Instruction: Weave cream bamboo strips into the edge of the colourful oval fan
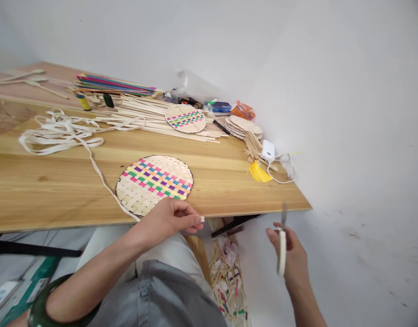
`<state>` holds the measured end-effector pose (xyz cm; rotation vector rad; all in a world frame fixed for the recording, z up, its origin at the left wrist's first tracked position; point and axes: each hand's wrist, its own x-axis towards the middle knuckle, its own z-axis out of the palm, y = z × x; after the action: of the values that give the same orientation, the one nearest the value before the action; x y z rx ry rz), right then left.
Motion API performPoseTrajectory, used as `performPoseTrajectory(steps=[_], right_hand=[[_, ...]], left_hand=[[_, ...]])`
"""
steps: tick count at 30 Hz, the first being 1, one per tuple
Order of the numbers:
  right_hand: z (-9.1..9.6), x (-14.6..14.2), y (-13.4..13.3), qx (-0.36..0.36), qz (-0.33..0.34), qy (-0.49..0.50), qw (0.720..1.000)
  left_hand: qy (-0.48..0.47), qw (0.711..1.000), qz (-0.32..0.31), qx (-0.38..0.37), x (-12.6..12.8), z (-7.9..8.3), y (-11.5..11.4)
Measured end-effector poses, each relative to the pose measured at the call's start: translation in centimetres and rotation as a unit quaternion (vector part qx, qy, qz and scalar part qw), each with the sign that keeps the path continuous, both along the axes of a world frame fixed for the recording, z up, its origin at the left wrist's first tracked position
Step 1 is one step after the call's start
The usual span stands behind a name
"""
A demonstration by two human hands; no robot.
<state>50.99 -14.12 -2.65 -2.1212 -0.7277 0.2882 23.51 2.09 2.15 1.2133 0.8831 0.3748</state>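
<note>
Head view: at the left of the bench [59, 181], white cotton tape [61, 136] is lying in loose loops, with one length running down past the lower edge of the nearer disc. Farther back, a bundle of coloured strips [113, 84] is lying beside a spread of pale bamboo strips [144, 113], and a smaller woven disc [185, 118] is resting on them. Near the bench edge, a woven bamboo disc [154, 185] with a coloured check is lying flat. The left hand [171, 218] is hovering at its near rim, its grip pressed together and pinching a small white scrap [202, 219]. Farther right, a stack of woven discs [243, 127], a yellow tassel [259, 172] and a white power adapter [268, 150] are sitting at the far corner. Beyond the bench edge, the right hand [288, 254] is rising, its grip closed around a white-handled blade [282, 240] that is pointing upward.
</note>
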Motion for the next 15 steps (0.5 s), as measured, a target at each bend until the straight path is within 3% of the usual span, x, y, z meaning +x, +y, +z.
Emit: performPoseTrajectory(steps=[2,4,6,10,15], right_hand=[[0.5,3.2,-0.2,-0.101,-0.036,-0.046,0.993],[1.3,5.6,-0.1,-0.226,-0.048,-0.091,0.969],[2.3,7.2,0.4,-0.300,-0.062,-0.121,0.944],[4.1,9.5,2.3,-0.350,-0.108,-0.156,0.917],[4.9,11.2,6.0,-0.377,-0.062,-0.196,0.903]], left_hand=[[0.007,1.000,-0.013,0.000,-0.5,-0.4,-0.2],[0.005,1.000,-0.024,0.003,-0.9,-1.0,-0.3],[0.003,0.999,-0.036,0.013,-1.2,-1.5,-0.4],[0.009,0.999,-0.046,0.024,-1.4,-1.9,-0.4],[0.021,0.999,-0.035,0.031,-1.5,-1.6,-0.4]])
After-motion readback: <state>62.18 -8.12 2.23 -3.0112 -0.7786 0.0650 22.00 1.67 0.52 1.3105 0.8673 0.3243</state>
